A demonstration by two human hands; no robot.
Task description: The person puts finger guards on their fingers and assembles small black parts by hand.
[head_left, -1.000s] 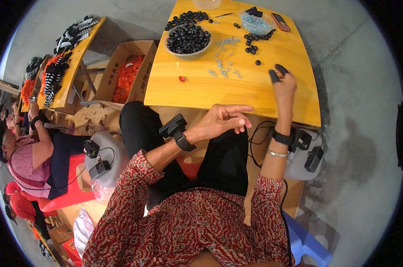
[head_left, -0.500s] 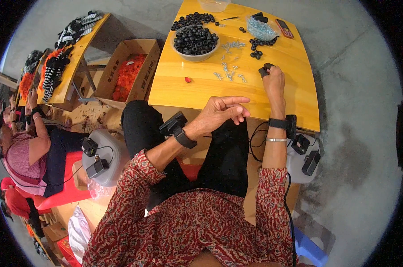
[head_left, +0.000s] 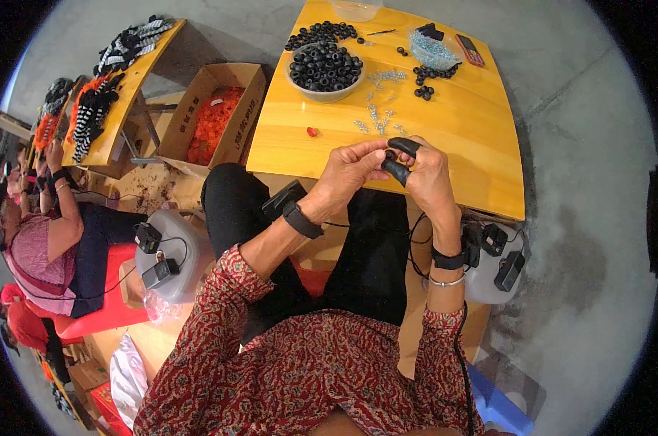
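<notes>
My two hands meet just over the near edge of the yellow table. My right hand (head_left: pixel 429 180) has black covers on its thumb and forefinger. Between those covered fingers sits a small black ring-like piece (head_left: pixel 389 155), of the same look as those in the bowl. The fingertips of my left hand (head_left: pixel 347 171) are pinched together against this piece; anything else in them is too small to make out. Beyond the hands, small silvery metal pieces (head_left: pixel 373 112) lie scattered on the table. A white bowl (head_left: pixel 327 96) heaped with black ring-like pieces (head_left: pixel 325 67) stands to the far left.
A clear tub of pale blue bits (head_left: pixel 432 52) and a red phone (head_left: pixel 470 50) lie at the table's (head_left: pixel 482 145) far right. One small red piece (head_left: pixel 312 131) lies nearer. An open carton (head_left: pixel 250 120) with orange stuff stands left, beyond it a person (head_left: pixel 42 240) at another table.
My right hand has come back from the table's right side, toward me and leftward, to meet my left hand. My left fingers, earlier apart, have closed at the small black piece.
</notes>
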